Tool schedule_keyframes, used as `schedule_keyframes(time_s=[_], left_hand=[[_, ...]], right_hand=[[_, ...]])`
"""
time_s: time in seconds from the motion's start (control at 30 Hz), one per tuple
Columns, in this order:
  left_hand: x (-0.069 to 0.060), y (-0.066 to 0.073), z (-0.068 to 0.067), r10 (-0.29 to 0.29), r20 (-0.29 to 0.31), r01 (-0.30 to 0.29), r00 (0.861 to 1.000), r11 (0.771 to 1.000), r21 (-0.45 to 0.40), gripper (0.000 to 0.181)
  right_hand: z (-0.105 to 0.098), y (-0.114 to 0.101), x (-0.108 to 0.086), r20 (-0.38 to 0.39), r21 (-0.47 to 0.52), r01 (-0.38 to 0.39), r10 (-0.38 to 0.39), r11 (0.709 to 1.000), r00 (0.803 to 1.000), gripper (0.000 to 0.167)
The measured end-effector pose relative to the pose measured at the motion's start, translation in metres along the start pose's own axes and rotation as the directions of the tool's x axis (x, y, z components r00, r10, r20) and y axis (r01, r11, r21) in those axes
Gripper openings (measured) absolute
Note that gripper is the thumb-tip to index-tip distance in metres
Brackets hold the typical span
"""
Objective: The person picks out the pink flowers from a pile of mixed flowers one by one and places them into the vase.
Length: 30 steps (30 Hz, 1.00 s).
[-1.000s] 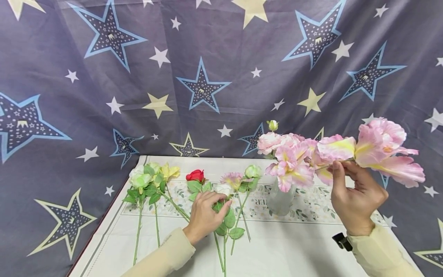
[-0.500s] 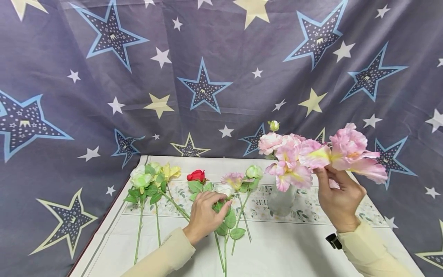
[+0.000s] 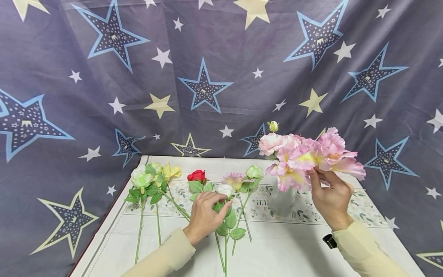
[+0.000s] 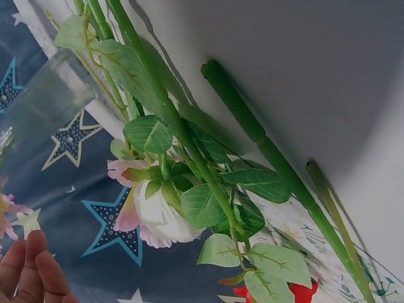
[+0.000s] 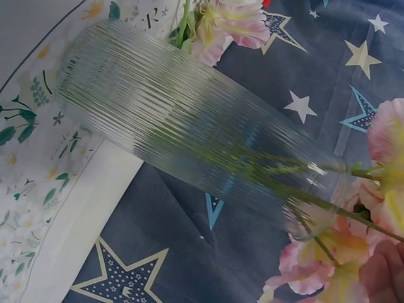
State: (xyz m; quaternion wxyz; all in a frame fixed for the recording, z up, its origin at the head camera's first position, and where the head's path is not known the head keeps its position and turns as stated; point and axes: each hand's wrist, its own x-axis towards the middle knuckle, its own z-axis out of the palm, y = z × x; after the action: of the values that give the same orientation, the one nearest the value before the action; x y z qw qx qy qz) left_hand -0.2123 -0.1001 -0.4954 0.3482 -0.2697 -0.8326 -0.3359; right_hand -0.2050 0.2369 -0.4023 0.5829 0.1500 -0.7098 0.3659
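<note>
My right hand [image 3: 333,200] pinches the stem of a pink and yellow artificial flower [image 3: 342,157] just below its petals. This bloom overlaps the pink flowers [image 3: 270,144] standing in a clear ribbed glass vase [image 3: 281,203]. In the right wrist view several stems [image 5: 303,192] run through the mouth of the vase [image 5: 126,95], and part of my hand [image 5: 384,274] shows beside the blooms. My left hand [image 3: 206,213] lies over the table near a white rose [image 3: 224,189], its fingers loosely bent. The left wrist view shows its fingertips [image 4: 30,268] apart from the white rose [image 4: 165,214].
Pale green roses [image 3: 142,179] and a yellow flower [image 3: 171,171] lie at the table's left. A red rose [image 3: 196,176], a pink flower [image 3: 233,181] and a green bud [image 3: 254,172] lie mid-table. A floral runner [image 3: 322,213] crosses the white cloth; a starry curtain [image 3: 221,127] hangs behind.
My right hand has moved left with the pink flower, bringing it from the right side in against the blooms in the vase. My left hand has stayed in place.
</note>
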Motion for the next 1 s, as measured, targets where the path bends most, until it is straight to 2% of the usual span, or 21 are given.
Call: schedule_keyframes(time_s=[0.17,0.4,0.53,0.67,0.8,0.87,1.0], left_hand=[[-0.001,0.0,0.0,0.0,-0.002,0.0,1.0,1.0,-0.011,0.014],[-0.001,-0.001,-0.001,0.002,-0.01,-0.002,1.0,1.0,-0.002,0.014],[-0.002,-0.001,-0.001,-0.002,-0.002,0.002,1.0,1.0,0.0,0.014],[-0.003,-0.001,0.0,-0.004,0.001,0.004,1.0,1.0,0.007,0.014],[-0.004,0.0,0.001,0.0,-0.004,0.0,1.0,1.0,0.01,0.015],[-0.004,0.0,0.001,0.001,-0.001,-0.001,1.0,1.0,0.003,0.015],[-0.003,0.0,0.001,-0.007,0.006,0.007,1.0,1.0,-0.006,0.016]], right_hand=[[0.001,0.001,0.0,0.033,-0.027,-0.021,0.022,0.999,0.999,0.011],[0.004,0.004,0.002,0.051,0.01,-0.068,0.067,0.998,0.996,0.019],[0.005,0.005,0.003,0.075,0.017,-0.093,0.091,0.996,0.993,0.018],[0.006,0.007,0.003,0.151,-0.054,-0.112,0.119,0.992,0.981,0.012],[0.006,0.011,-0.002,0.241,-0.132,-0.127,0.156,0.983,0.958,0.009],[0.007,0.013,-0.005,0.264,-0.146,-0.141,0.176,0.979,0.948,0.009],[0.009,0.015,-0.007,0.283,-0.166,-0.135,0.179,0.977,0.942,0.012]])
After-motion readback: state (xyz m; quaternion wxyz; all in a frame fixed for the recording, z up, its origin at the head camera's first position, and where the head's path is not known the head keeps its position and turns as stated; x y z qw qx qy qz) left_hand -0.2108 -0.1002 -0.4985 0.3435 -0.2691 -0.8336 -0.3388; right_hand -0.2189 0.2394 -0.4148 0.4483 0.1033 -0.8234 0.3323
